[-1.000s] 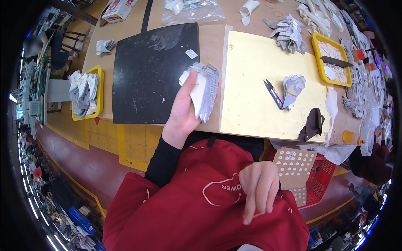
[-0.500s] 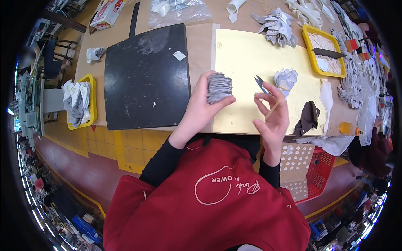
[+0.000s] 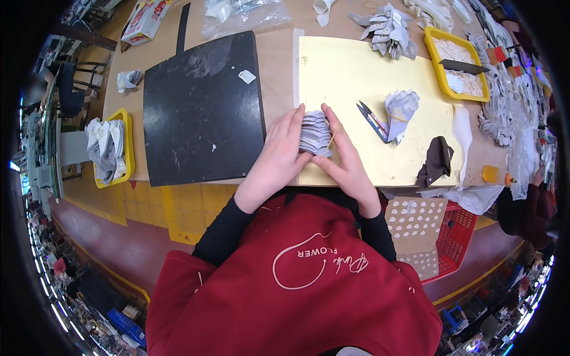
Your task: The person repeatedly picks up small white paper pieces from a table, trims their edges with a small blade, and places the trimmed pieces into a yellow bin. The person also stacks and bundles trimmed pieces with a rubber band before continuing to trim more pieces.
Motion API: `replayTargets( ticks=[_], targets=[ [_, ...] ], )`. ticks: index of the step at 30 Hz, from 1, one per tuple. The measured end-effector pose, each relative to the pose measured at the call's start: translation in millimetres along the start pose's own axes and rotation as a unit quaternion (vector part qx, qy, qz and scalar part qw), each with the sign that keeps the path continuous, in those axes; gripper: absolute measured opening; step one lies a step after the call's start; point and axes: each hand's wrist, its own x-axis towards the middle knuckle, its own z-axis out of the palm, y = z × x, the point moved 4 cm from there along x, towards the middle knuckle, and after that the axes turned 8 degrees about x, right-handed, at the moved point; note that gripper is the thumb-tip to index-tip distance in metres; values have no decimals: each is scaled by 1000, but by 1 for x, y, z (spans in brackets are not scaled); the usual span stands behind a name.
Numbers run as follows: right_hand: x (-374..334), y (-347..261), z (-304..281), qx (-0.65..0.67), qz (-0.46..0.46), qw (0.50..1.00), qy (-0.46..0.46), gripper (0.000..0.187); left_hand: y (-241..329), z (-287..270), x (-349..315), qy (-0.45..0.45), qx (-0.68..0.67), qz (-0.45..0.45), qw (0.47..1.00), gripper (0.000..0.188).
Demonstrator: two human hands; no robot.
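Note:
A thick stack of grey-white cut pieces (image 3: pixel 314 134) stands on edge between my two hands, over the left border of the pale yellow sheet (image 3: pixel 338 65). My left hand (image 3: pixel 278 145) is wrapped round its left side. Against its right side presses my right hand (image 3: pixel 349 166), with a thin tan rubber band (image 3: pixel 332 140) at its fingers. The two thumbs come close together at the near end of the stack. Dark thread snips (image 3: pixel 371 120) lie on the sheet beside a bundle of similar pieces (image 3: pixel 401 113).
To the left lies a black board (image 3: pixel 205 113), with a yellow tray (image 3: pixel 132 145) of pieces beyond it. At the far right a yellow basket (image 3: pixel 435 62) holds rubber bands and a dark blade. A brown cloth (image 3: pixel 436 161) lies near the front edge, above a red crate (image 3: pixel 457 237).
My right hand has moved left to the stack, bringing the rubber band against it. The snips and bundle it partly covered now show fully.

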Motion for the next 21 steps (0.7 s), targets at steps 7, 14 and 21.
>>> replayTargets(
  ticks=[7,14,21],
  targets=[
    [13,15,29,6,6,987,163,61,2,22,9,123,-2,-38,992,86],
    [13,16,23,86,34,983,159,59,3,-3,0,120,-47,-52,990,66],
    [9,20,-1,131,-1,986,103,70,7,-4,4,135,-43,-56,988,61]
  ],
)
